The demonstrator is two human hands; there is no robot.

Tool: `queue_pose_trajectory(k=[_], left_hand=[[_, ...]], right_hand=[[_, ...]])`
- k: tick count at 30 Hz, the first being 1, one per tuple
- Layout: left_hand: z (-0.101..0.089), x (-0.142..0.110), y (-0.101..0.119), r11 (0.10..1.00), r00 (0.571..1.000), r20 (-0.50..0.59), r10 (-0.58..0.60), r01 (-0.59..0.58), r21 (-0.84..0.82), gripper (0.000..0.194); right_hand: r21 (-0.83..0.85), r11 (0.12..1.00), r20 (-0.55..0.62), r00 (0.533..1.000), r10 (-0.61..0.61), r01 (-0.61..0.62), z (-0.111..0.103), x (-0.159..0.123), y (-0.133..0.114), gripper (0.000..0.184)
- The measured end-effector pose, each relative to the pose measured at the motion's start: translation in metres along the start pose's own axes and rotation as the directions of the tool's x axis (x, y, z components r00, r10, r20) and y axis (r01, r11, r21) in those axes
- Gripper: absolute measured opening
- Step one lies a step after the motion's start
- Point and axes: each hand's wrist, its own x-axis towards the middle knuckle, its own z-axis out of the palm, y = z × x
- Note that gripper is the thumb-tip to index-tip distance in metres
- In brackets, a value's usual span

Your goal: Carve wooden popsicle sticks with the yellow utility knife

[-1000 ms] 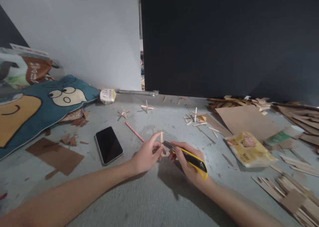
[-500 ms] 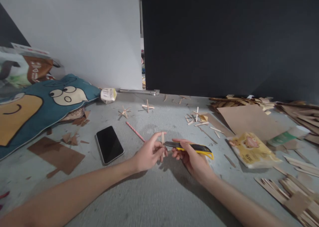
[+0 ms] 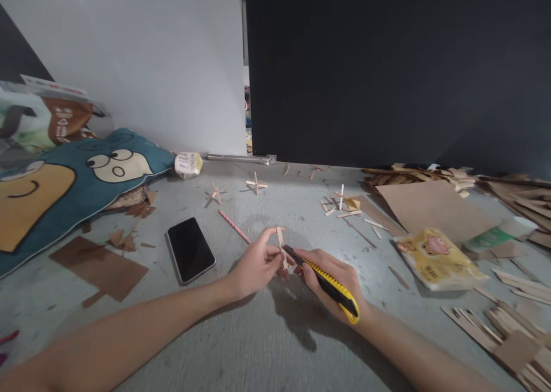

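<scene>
Between the fingertips of my left hand [image 3: 258, 266] is a short pale wooden craft stick [image 3: 280, 241], tilted slightly with its upper end leaning left. My right hand [image 3: 333, 274] is closed around a yellow and black utility knife [image 3: 333, 288]. The knife's front end meets the stick at about its middle; whether the blade cuts into it I cannot tell. Both hands are close together, just above the grey table [image 3: 241, 346]. A pink patterned pencil-like rod [image 3: 233, 226] lies just beyond my left hand, and a black phone [image 3: 190, 249] rests left of it.
Small crossed-stick pieces [image 3: 256, 183] stand toward the back. Right of my hands lie a yellow tissue pack [image 3: 439, 260], a cardboard sheet [image 3: 430, 208] and a bundle of wooden sticks [image 3: 503, 340]. A blue cartoon cushion [image 3: 86, 179] and brown cardboard scraps [image 3: 101, 268] are on the left.
My right hand has turned, so the knife's rear end has swung down toward me and its body slants. The craft stick has tipped a little to the left at its top.
</scene>
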Motion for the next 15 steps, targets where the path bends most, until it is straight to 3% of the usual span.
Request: queue_pose_trajectory(k=[15], left_hand=[[-0.0017, 0.0015, -0.0080, 1.000, 1.000, -0.008, -0.002, 0.002, 0.015, 0.062]], right_hand=[[-0.055, 0.997, -0.024, 0.998, -0.063, 0.062, 0.0035, 0.0007, -0.0002, 0.033]])
